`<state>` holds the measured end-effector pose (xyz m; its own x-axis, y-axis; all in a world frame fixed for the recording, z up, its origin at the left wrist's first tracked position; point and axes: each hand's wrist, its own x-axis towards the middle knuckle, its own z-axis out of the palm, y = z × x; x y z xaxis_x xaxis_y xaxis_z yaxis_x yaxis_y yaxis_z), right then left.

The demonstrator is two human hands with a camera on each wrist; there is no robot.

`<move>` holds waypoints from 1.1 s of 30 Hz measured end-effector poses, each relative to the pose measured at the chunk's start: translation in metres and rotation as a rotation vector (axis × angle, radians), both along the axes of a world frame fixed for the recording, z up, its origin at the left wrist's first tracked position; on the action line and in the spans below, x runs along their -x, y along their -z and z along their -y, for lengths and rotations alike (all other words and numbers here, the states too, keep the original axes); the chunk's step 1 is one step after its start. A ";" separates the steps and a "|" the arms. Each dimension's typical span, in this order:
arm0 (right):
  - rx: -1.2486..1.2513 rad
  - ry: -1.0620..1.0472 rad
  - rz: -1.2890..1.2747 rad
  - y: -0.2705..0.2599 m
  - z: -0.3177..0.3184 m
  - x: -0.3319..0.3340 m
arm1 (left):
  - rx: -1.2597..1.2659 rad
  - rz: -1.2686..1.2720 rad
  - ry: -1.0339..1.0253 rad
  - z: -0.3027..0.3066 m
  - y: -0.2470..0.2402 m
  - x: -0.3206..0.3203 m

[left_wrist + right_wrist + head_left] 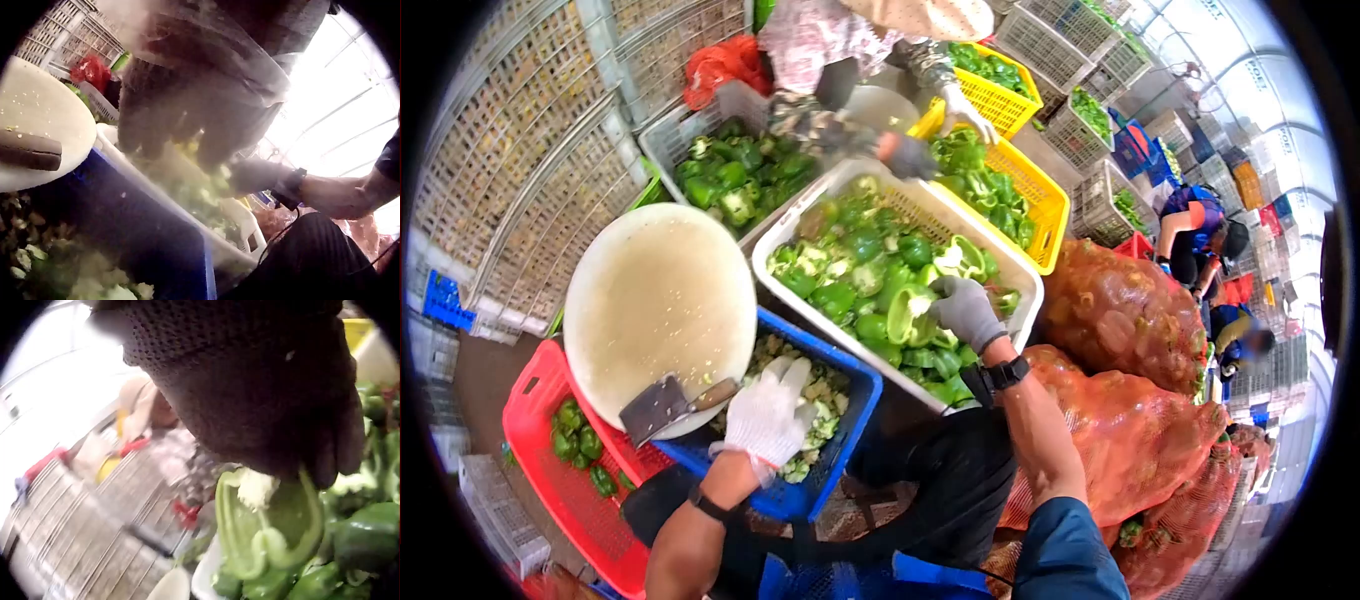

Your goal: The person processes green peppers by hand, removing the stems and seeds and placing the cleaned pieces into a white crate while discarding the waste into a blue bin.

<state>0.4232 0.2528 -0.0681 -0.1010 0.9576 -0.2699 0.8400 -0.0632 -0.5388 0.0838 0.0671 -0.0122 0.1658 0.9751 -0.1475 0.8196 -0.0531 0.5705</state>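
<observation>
My right hand (968,312), in a grey glove, grips a cut-open green bell pepper half (269,519) over the white crate (802,318). In the right wrist view the pepper's pale core and ribs show beneath the fingers. The crate is full of green peppers (862,243), many of them cut. My left hand (768,412), white-gloved, is above the blue crate (855,400) of chopped pepper cores (825,425), its fingers loosely extended and holding nothing. Beside it, a cleaver (662,408) lies on the near edge of a large round white board (660,300).
A red crate (525,400) with a few whole peppers stands at left. Across from me, another person's gloved hand (908,157) reaches near the white crate. Yellow crates (1052,215) stand beyond, and red mesh sacks (1120,430) lie at right.
</observation>
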 end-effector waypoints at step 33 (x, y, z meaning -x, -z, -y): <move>0.682 0.338 -1.385 0.043 0.179 0.156 | -0.110 0.009 0.249 0.044 0.006 -0.020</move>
<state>0.2669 0.0741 -0.1109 -0.4408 0.7279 -0.5253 -0.3619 -0.6796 -0.6381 0.1039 0.0227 -0.0178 0.4035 0.9141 -0.0402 0.7684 -0.3146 0.5574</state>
